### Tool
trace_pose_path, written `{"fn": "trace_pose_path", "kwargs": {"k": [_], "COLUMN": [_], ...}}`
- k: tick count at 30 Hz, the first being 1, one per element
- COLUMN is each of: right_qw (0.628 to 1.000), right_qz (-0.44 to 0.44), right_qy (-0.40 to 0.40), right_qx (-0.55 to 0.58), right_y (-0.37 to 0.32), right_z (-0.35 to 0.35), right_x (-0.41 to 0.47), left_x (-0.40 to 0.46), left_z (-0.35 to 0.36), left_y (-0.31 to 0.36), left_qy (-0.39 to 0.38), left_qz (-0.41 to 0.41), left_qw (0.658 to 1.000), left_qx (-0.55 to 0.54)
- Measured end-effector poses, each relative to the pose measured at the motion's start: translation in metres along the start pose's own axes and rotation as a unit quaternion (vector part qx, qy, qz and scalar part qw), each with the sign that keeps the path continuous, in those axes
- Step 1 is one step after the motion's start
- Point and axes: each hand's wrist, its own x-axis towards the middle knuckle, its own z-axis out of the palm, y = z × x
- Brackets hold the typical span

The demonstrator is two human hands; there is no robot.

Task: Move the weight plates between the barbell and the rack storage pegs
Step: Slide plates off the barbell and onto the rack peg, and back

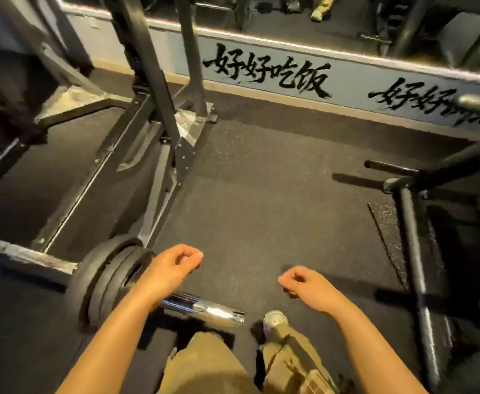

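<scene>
- Head view, nearest the camera: tan trousers (204, 362) at the bottom edge, with one pale shoe (274, 322) on the dark rubber floor (261, 194)
- Both bare forearms reach forward over the floor; the left hand (170, 268) has its grip loosely curled, thumb near the fingertips, pinching nothing; it hangs above the barbell's sleeve and I cannot tell whether the wrist touches the plates
- The right hand (307, 285) is likewise loosely curled and holds nothing; it is well apart from the bar, over bare floor
- The barbell (204, 308) lies low at the left, its shiny chrome sleeve end pointing toward the shoe; the outer part of the sleeve is bare
- The weight plates (105, 282) are on that sleeve, black, stacked face to face, upright, pushed to the inner end; how many there are is hard to tell
- Beyond the plates stands the rack (159, 103), dark steel uprights rising from a base frame on the floor; its storage pegs cannot be made out
- At the right, another dark metal frame (412, 228) with tube legs and short horizontal bars
- Farthest off, a pale blue wall band (346, 81) carries black brush lettering; above it a mirror (290, 18) shows more equipment
</scene>
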Motion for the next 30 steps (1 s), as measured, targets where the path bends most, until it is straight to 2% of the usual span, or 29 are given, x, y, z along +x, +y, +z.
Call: {"fn": "trace_pose_path", "kwargs": {"k": [3,7,9,12,14,16,19,21,25,27,30], "right_qw": [0.998,0.994,0.987,0.974,0.955,0.936,0.917,0.911,0.919,0.915,0.923], "right_qz": [-0.034,-0.043,-0.055,-0.076,-0.084,-0.087,-0.092,-0.101,-0.094,-0.088,-0.113], "right_qy": [-0.028,-0.040,-0.074,-0.139,-0.202,-0.245,-0.279,-0.275,-0.243,-0.247,-0.209], "right_qx": [-0.036,-0.093,-0.130,-0.159,-0.200,-0.237,-0.269,-0.290,-0.297,-0.308,-0.302], "right_y": [-0.011,-0.012,-0.023,-0.039,-0.051,-0.054,-0.061,-0.065,-0.083,-0.101,-0.134], "right_z": [-0.011,-0.035,-0.031,0.000,0.029,0.054,0.081,0.092,0.098,0.099,0.113], "right_x": [0.019,0.061,0.076,0.086,0.088,0.091,0.098,0.104,0.116,0.118,0.121], "left_x": [-0.024,-0.057,-0.077,-0.107,-0.126,-0.143,-0.149,-0.136,-0.108,-0.098,-0.085], "left_z": [0.008,0.042,0.057,0.066,0.073,0.080,0.085,0.085,0.065,0.057,0.038], "left_y": [-0.012,-0.014,-0.028,-0.053,-0.078,-0.094,-0.104,-0.114,-0.124,-0.125,-0.128], "left_qy": [0.068,0.097,0.117,0.198,0.239,0.286,0.358,0.359,0.313,0.311,0.325], "left_qz": [-0.039,-0.102,-0.134,-0.172,-0.242,-0.267,-0.299,-0.327,-0.306,-0.274,-0.258], "left_qw": [0.997,0.989,0.981,0.958,0.931,0.892,0.806,0.775,0.782,0.791,0.800], "left_qx": [-0.027,-0.050,-0.073,-0.115,-0.132,-0.226,-0.363,-0.405,-0.443,-0.450,-0.433]}}
